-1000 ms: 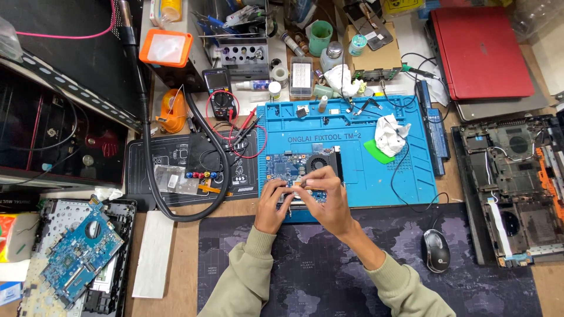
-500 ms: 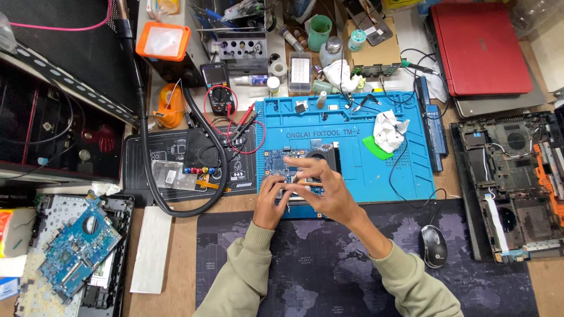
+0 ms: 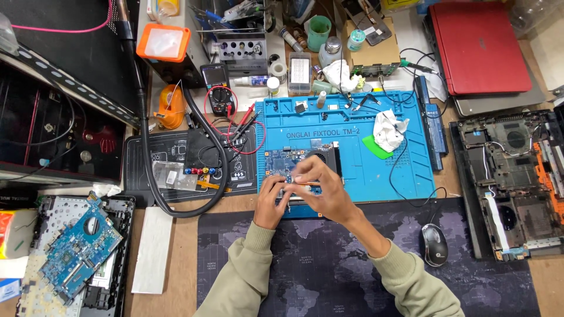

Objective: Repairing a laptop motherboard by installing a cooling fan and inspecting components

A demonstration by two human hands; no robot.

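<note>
Landmark: blue repair mat (image 3: 364,170). Blue circuit board (image 3: 281,161) with black fan (image 3: 325,157) sits at the mat's near-left corner.

Change vs a second ago: right hand (image 3: 320,191) was curled over the fan area; it has now slid down toward the mat's near edge and the fingers are spread flatter across the board. Left hand (image 3: 271,199) has barely moved, still at the board's near edge, fingers curled in. Both are pinching something thin at the board edge; can't tell whether it's a cable, a strip or the edge itself. Reads as the work shifting from the fan down to the board's near edge.

Around the mat:
- multimeter (image 3: 215,88) just off its far-left corner, red leads trailing onto the mat
- crumpled white tissue (image 3: 389,129) and green pick (image 3: 376,147) on its right half
- mouse (image 3: 435,245) beyond its near-right corner
- opened laptop chassis (image 3: 511,182) to its right

Obstruction: thick black hose (image 3: 220,167) loops just left of the board, close to the left hand.
</note>
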